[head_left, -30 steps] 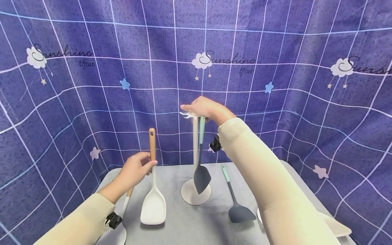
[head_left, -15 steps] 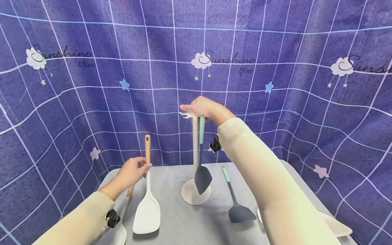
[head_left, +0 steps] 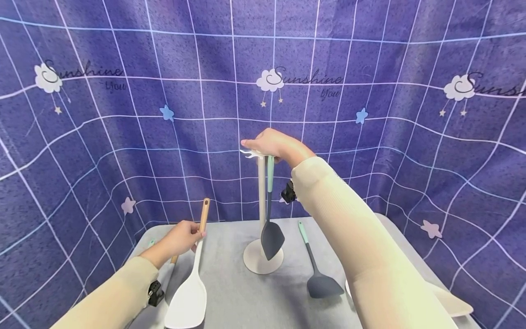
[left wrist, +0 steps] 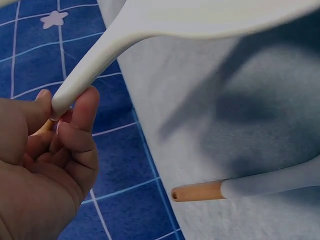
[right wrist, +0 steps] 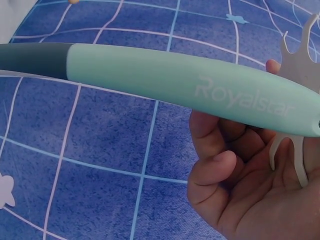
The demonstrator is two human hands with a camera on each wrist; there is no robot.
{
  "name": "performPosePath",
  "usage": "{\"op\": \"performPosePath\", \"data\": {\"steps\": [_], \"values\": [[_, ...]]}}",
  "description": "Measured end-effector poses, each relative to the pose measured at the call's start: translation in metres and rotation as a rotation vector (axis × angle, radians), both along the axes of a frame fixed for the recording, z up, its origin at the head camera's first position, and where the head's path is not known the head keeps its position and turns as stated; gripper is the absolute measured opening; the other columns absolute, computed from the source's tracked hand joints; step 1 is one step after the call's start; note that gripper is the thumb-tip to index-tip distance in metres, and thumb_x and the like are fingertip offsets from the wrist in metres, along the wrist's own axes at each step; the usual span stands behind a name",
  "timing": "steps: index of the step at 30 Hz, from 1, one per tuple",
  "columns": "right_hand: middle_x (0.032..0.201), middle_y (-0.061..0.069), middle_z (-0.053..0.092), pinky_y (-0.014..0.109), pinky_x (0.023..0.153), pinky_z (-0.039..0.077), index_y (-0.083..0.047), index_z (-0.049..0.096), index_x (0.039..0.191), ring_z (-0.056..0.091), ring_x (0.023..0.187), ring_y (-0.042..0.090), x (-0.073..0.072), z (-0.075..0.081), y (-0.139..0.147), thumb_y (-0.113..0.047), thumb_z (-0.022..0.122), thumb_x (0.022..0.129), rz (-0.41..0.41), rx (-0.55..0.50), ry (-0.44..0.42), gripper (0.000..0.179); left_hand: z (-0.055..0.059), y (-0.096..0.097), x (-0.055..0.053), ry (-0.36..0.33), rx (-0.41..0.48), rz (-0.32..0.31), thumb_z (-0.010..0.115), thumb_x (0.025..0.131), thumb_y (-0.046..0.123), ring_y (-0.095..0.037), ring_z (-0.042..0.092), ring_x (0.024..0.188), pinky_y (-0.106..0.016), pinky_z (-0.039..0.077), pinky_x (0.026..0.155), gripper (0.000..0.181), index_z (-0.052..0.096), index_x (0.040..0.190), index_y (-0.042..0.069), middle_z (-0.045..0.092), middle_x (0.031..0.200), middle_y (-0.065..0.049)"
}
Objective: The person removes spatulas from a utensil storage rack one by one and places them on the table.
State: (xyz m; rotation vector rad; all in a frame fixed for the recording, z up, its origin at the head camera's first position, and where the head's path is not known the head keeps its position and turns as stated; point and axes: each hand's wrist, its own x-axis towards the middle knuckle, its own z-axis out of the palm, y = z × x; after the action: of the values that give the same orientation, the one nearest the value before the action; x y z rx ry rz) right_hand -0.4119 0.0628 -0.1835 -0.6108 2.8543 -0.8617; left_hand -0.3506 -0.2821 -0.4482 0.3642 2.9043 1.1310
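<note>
My left hand (head_left: 181,237) pinches a white turner (head_left: 189,297) near where its wooden handle meets the white shaft. The handle end points up and away, and the broad head is toward me, over the table. At the centre stands a pale utensil stand (head_left: 262,196) with a round base and hooks on top. My right hand (head_left: 273,144) grips the stand's top, fingers curled beneath the hooks and thumb toward the left. From the stand hangs a dark spatula (head_left: 272,240), its mint handle (right wrist: 165,80) in front of the right fingers in the right wrist view.
Another dark spatula (head_left: 322,285) with a mint handle lies right of the stand. Beneath the left arm lies a white utensil with a wooden handle (left wrist: 200,191), and a mint handle tip (head_left: 152,242) shows behind. A pale utensil (head_left: 448,301) is partly hidden by the right sleeve.
My left hand has lowered, and the white turner has come down and toward me, its handle now leaning right. The right hand stays on the stand; the hanging spatula has turned slightly.
</note>
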Motion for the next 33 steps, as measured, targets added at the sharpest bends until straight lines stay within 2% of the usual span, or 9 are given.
{"op": "performPosePath", "data": {"steps": [4,7,10,14,18,21,24,28,33], "values": [[0.08,-0.004,0.054,0.032,0.065,0.048,-0.02,0.065,0.086,0.047,0.069,0.013,0.0,0.0,0.0,-0.068,0.054,0.113,-0.001,0.022,0.005,0.056,-0.011,0.001,0.001,-0.038,0.012,0.019,0.074,0.108,0.009,-0.018,0.074,0.058,-0.031,0.06,0.061,0.036,0.072,0.135,-0.015,0.072,0.078,-0.009],[0.078,-0.004,0.052,0.032,0.064,0.046,-0.02,0.06,0.083,0.045,0.067,0.013,0.0,-0.001,0.0,-0.068,0.053,0.113,-0.002,0.026,0.005,0.057,-0.019,0.002,0.0,-0.047,0.023,0.038,0.077,0.106,0.007,-0.018,0.072,0.056,-0.032,0.059,0.057,0.039,0.07,0.137,-0.016,0.069,0.076,-0.007],[0.079,-0.004,0.052,0.032,0.063,0.046,-0.02,0.061,0.082,0.045,0.067,0.013,0.0,-0.001,0.0,-0.068,0.054,0.113,-0.005,0.025,0.011,0.057,-0.025,0.003,-0.001,-0.044,0.029,0.028,0.078,0.104,0.005,-0.018,0.071,0.053,-0.032,0.056,0.052,0.041,0.068,0.136,-0.019,0.067,0.075,-0.008],[0.081,-0.003,0.053,0.036,0.068,0.051,-0.021,0.063,0.084,0.047,0.069,0.015,0.0,0.0,0.001,-0.069,0.054,0.113,-0.008,0.032,0.023,0.057,-0.03,0.006,-0.002,-0.065,0.036,0.019,0.078,0.103,0.003,-0.017,0.069,0.05,-0.03,0.053,0.048,0.044,0.065,0.139,-0.02,0.066,0.074,-0.009],[0.082,-0.003,0.053,0.041,0.076,0.056,-0.021,0.059,0.083,0.049,0.072,0.016,0.001,0.0,0.0,-0.069,0.053,0.113,-0.009,0.038,0.025,0.057,-0.033,0.009,-0.002,-0.096,0.025,0.037,0.078,0.102,0.002,-0.019,0.069,0.05,-0.03,0.053,0.049,0.053,0.059,0.147,-0.02,0.066,0.074,-0.011],[0.081,-0.004,0.051,0.038,0.071,0.054,-0.022,0.056,0.081,0.048,0.071,0.015,0.0,-0.001,-0.001,-0.069,0.053,0.113,-0.012,0.046,0.029,0.057,-0.036,0.009,0.0,-0.119,-0.001,0.076,0.081,0.101,0.002,-0.02,0.069,0.051,-0.032,0.055,0.051,0.067,0.05,0.157,-0.018,0.067,0.076,-0.011],[0.078,-0.004,0.047,0.032,0.062,0.047,-0.022,0.054,0.08,0.044,0.068,0.014,-0.001,-0.002,-0.002,-0.07,0.052,0.113,-0.017,0.058,0.037,0.058,-0.04,0.009,0.001,-0.139,-0.023,0.101,0.082,0.099,0.001,-0.02,0.069,0.052,-0.031,0.054,0.051,0.076,0.043,0.162,-0.014,0.07,0.078,-0.01],[0.075,-0.005,0.046,0.03,0.056,0.042,-0.022,0.055,0.079,0.042,0.063,0.014,-0.001,-0.002,-0.002,-0.069,0.053,0.113,-0.024,0.064,0.055,0.058,-0.042,0.007,0.002,-0.168,-0.015,0.097,0.081,0.1,-0.001,-0.022,0.071,0.052,-0.031,0.053,0.05,0.072,0.041,0.159,-0.015,0.074,0.078,-0.012],[0.075,-0.004,0.046,0.031,0.057,0.043,-0.021,0.053,0.078,0.042,0.062,0.014,-0.001,-0.001,-0.003,-0.068,0.054,0.113,-0.027,0.052,0.059,0.058,-0.045,0.004,0.002,-0.195,-0.045,0.099,0.081,0.1,-0.001,-0.023,0.072,0.052,-0.033,0.056,0.05,0.063,0.046,0.151,-0.015,0.075,0.076,-0.012]]}}
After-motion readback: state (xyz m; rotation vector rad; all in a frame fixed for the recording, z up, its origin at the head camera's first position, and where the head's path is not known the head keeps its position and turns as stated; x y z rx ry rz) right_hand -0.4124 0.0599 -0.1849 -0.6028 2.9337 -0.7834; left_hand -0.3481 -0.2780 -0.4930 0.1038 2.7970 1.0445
